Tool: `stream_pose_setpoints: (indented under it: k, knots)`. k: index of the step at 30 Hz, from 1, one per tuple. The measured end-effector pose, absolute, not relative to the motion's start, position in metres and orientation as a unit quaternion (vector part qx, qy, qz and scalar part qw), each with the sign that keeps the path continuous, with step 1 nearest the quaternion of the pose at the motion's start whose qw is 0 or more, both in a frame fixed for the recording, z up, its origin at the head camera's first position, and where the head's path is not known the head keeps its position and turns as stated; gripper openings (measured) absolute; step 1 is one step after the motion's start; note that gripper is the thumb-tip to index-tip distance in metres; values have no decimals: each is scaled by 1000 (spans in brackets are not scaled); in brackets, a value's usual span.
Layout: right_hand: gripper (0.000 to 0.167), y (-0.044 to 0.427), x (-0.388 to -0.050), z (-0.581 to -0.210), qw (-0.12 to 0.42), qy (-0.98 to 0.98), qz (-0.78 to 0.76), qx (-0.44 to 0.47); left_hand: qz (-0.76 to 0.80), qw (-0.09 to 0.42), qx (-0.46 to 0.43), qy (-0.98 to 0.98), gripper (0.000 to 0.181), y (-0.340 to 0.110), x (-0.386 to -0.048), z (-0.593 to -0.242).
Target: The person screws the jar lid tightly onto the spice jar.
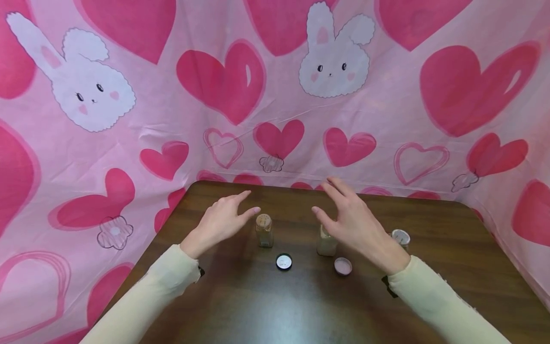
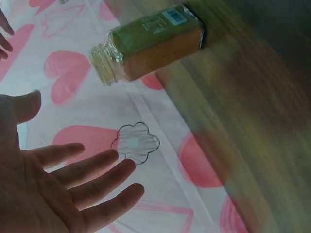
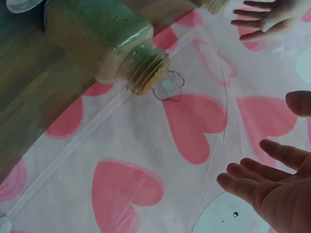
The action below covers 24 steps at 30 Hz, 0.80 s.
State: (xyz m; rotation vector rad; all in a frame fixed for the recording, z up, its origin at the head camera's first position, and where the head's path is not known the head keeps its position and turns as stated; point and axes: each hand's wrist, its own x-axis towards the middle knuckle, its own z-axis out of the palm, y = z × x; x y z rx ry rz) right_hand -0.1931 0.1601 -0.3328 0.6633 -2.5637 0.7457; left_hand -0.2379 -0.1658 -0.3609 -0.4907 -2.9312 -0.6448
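Note:
My left hand (image 1: pixel 221 220) hovers just left of a square glass spice jar (image 1: pixel 264 234), fingers extended and thumb apart. That jar (image 2: pixel 158 41) has a label, an uncapped threaded neck and orange-brown contents in the left wrist view. My right hand (image 1: pixel 354 224) hovers over a second square jar (image 1: pixel 327 244) and partly hides it in the head view. Pale contents and a bare threaded neck show on this jar (image 3: pixel 102 41) in the right wrist view. Neither hand holds anything. A dark-rimmed lid (image 1: pixel 284 262) and a pinkish lid (image 1: pixel 343 266) lie near the jars.
A third jar with a white top (image 1: pixel 401 237) stands to the right, partly behind my right wrist. All of these are on a dark wooden table (image 1: pixel 240 296). Pink cloth with hearts and rabbits (image 1: pixel 279 95) hangs behind and along both sides.

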Motion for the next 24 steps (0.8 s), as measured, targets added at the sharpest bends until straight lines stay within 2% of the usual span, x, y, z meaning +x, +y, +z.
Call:
stream_pose_setpoints:
  k: [14, 24]
  knots:
    - [60, 149, -181, -341, 200, -887, 295, 294, -223, 0, -172, -960, 84, -171, -231, -371]
    - [61, 143, -176, -353, 151, -888, 311, 303, -240, -22, -171, -955, 80, -179, -235, -392]
